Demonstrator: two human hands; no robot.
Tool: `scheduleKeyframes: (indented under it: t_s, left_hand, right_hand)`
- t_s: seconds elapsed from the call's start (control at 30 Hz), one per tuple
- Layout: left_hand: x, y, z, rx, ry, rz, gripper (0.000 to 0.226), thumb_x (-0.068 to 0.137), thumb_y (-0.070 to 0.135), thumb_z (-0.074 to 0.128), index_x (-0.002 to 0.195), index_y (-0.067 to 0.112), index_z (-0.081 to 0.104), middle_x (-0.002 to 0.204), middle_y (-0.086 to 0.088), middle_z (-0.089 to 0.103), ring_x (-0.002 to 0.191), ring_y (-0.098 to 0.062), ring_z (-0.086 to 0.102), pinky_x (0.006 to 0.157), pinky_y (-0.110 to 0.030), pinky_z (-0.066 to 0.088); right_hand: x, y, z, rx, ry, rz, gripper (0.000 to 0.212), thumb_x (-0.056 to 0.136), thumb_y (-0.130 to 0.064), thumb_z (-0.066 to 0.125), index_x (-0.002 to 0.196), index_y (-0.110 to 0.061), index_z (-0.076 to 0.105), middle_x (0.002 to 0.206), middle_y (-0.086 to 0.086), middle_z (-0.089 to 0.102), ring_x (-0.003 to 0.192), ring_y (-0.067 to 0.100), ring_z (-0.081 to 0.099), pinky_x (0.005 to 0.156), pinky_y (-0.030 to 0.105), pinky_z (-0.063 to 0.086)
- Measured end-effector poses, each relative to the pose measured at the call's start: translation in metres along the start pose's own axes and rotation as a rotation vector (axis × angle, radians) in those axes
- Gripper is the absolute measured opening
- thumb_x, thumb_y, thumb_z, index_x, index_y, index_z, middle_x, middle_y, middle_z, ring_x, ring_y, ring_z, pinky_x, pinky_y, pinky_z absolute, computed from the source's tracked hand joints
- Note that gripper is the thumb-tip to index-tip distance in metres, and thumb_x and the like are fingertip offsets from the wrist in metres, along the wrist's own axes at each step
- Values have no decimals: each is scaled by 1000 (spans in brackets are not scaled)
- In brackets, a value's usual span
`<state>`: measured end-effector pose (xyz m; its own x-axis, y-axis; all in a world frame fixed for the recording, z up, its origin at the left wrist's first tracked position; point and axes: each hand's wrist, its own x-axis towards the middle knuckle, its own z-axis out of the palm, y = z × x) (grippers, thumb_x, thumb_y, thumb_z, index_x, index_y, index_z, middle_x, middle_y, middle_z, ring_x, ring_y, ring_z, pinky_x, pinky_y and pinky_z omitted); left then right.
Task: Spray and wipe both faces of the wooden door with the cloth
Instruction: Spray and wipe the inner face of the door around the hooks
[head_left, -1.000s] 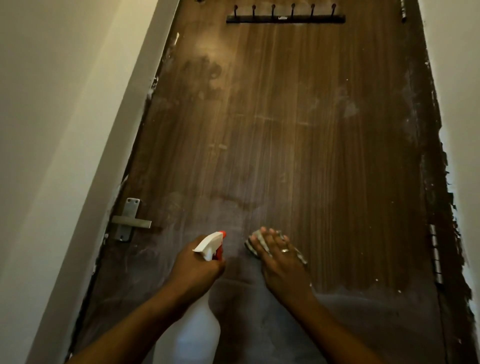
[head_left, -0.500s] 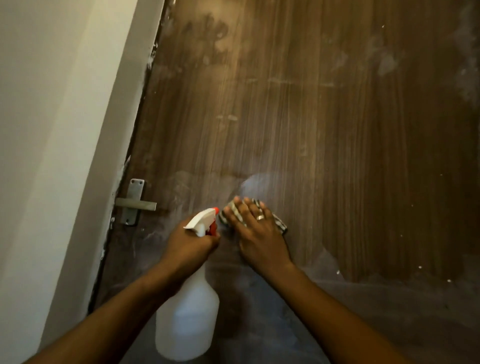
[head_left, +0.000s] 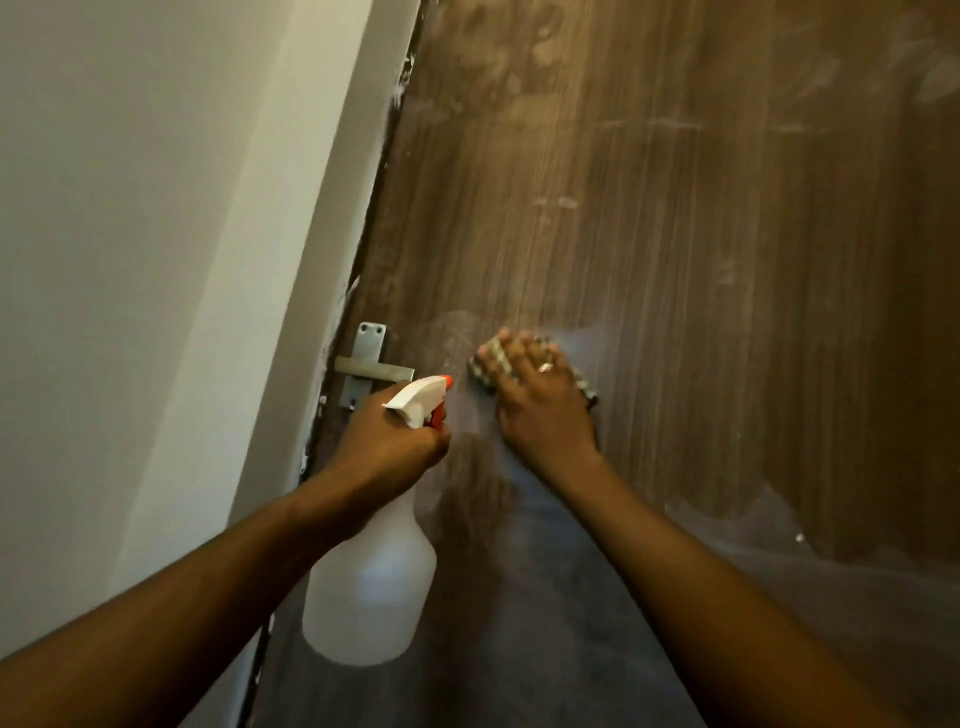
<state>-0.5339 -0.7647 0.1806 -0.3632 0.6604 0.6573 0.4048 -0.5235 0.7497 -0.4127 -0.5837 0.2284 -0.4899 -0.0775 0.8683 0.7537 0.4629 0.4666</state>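
Brown wood-grain door (head_left: 701, 270) fills most of the view. This face is streaked with pale smears, with a darker, wet-looking zone lower down.

- Right hand (head_left: 540, 405): flat on the wood, fingers straight and spread, pressing the checked cloth (head_left: 479, 370) against the door just right of the metal door handle (head_left: 374, 370). Ring (head_left: 545, 367) on one finger.
- Left hand (head_left: 387, 447): curled round the neck of the white spray bottle (head_left: 371, 587). The red-tipped nozzle (head_left: 445, 383) points at the door close to the cloth, and the bottle body hangs below the fist, near the door's edge.

Step in hand, as I judge it: wiping mid-height on this face. Smears above look untouched, so this side seems far from done.

What could go wrong:
- The nozzle sits so near the right hand that a squeeze would wet the fingers rather than the wood.
- The cloth is small under the palm and could bunch or slide out on a hard stroke over a wet patch.
- A swing of the hanging bottle could knock the handle or the white frame (head_left: 311, 291).
- Wet runs may dry into fresh streaks if left unwiped.

Hard to make out:
- Most of the cloth lies under the hand.
- Whether a finger rests on the trigger cannot be told.
- The liquid level in the bottle is unclear.
- The door's top, bottom, right edge and other face are all out of view.
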Motion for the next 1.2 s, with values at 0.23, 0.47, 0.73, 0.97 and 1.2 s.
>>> scheduleKeyframes:
  t_s: [0.23,0.47,0.73,0.97,1.2]
  left_hand:
    - [0,-5,-26,27,1,2,62,77,4,69,134,19,48,117,-14,60,110,-34,57,90,-45,52]
    - [4,-6,-52,3,1,28,60,82,7,67,137,19,43,120,-7,56,112,-27,55,97,-42,49]
    - [-3,-10,-76,-2,2,-10,56,82,9,68,132,17,45,114,-5,57,110,-25,56,97,-43,49]
    - [2,-15,-99,0,17,-43,58,83,14,68,134,20,41,121,-2,52,113,-24,53,100,-43,47]
    - [5,-20,-121,20,50,-32,58,82,12,68,134,18,42,117,-3,51,102,-17,50,100,-44,46]
  right_hand:
    - [-56,20,-14,-52,-32,44,55,93,-20,46,148,-19,44,154,11,40,142,32,36,117,50,27]
    - [51,-27,9,-43,-14,196,55,91,-18,43,145,-14,47,151,18,41,139,39,38,115,55,28]
    - [-39,-34,4,-83,-139,-171,55,95,-27,40,150,-20,41,156,9,36,144,27,34,117,45,26]
    - [69,-49,25,-25,-47,146,55,94,-20,33,146,-13,45,153,17,39,141,37,36,116,54,29]
    - [65,-71,40,-45,-147,-96,57,102,-44,38,154,-22,29,160,6,28,148,26,25,122,41,9]
